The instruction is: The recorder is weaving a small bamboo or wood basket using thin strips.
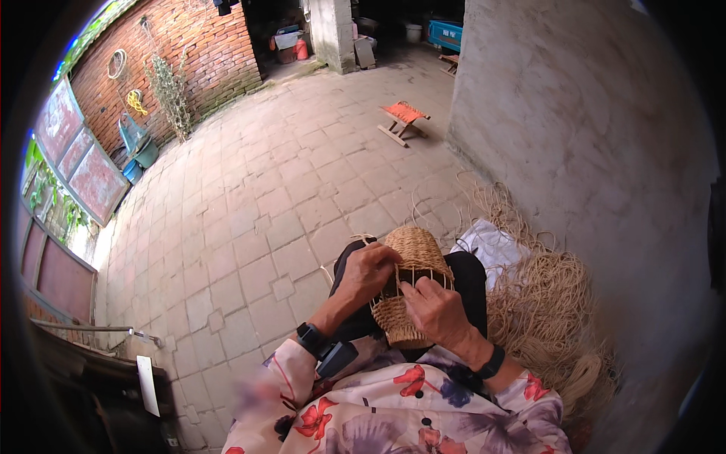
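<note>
A tan woven basket (420,244) rests on my lap, between my dark-trousered knees. Tight weaving covers its far part and its near part; between them lies a gap crossed by bare upright stakes. My left hand (368,270) is closed at the left edge of the gap, its fingertips against the weave. Over the right side of the gap, my right hand (437,309) has its fingers curled in a pinch by the stakes. What either set of fingertips grips, perhaps a strand, is too small to make out.
A large heap of loose tan cord (548,303) lies to my right along the grey wall (582,113), beside a white sack (491,246). A folding stool (404,113) with an orange seat stands ahead on the paving. Buckets (144,155) stand by the brick wall at far left.
</note>
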Demonstrator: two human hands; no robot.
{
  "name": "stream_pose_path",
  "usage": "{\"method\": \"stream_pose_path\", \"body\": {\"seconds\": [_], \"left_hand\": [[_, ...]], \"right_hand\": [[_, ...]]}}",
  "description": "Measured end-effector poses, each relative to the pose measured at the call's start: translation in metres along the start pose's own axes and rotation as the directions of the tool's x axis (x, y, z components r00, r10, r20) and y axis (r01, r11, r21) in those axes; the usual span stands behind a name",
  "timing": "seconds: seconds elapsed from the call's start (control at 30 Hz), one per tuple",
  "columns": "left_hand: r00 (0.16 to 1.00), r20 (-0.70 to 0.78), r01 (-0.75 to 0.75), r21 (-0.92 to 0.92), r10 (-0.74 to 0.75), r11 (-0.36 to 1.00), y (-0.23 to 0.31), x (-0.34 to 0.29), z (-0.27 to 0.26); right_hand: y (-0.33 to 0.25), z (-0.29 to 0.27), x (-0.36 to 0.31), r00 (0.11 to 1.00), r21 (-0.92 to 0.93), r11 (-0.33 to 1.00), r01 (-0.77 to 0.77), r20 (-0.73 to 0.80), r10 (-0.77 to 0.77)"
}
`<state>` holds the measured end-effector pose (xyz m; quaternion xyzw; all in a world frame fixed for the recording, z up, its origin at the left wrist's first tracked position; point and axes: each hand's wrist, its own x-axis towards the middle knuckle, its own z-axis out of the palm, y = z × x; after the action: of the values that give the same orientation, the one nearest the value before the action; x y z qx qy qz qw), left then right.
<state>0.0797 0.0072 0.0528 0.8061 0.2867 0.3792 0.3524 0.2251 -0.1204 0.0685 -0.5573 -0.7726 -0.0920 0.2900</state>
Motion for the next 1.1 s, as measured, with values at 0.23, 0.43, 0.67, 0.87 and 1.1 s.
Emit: {"method": "stream_pose_path", "body": {"seconds": [0.23, 0.43, 0.67, 0.87, 1.1], "left_hand": [[0.985, -0.103, 0.152, 0.103, -0.141, 0.983, 0.008, -0.013, -0.002], [0.921, 0.245, 0.302, 0.046, -0.304, 0.952, 0.019, -0.018, 0.005], [0.89, 0.185, 0.438, -0.101, -0.416, 0.893, 0.02, -0.018, 0.013], [0.889, -0.032, 0.446, -0.157, -0.456, 0.881, 0.008, -0.044, 0.01], [0.773, 0.171, 0.627, -0.354, -0.612, 0.693, -0.021, -0.061, -0.01]], "right_hand": [[0.003, -0.008, 0.004, 0.992, 0.005, 1.0, -0.005, 0.13, 0.004], [0.005, -0.004, 0.005, 0.986, 0.036, 0.999, 0.002, 0.169, -0.008], [0.016, -0.006, 0.002, 0.992, 0.288, 0.95, -0.118, 0.077, 0.1], [0.018, 0.0, 0.004, 0.976, 0.415, 0.886, -0.207, 0.022, 0.218], [0.015, 0.004, 0.014, 0.952, 0.23, 0.926, -0.301, 0.023, 0.304]]}}
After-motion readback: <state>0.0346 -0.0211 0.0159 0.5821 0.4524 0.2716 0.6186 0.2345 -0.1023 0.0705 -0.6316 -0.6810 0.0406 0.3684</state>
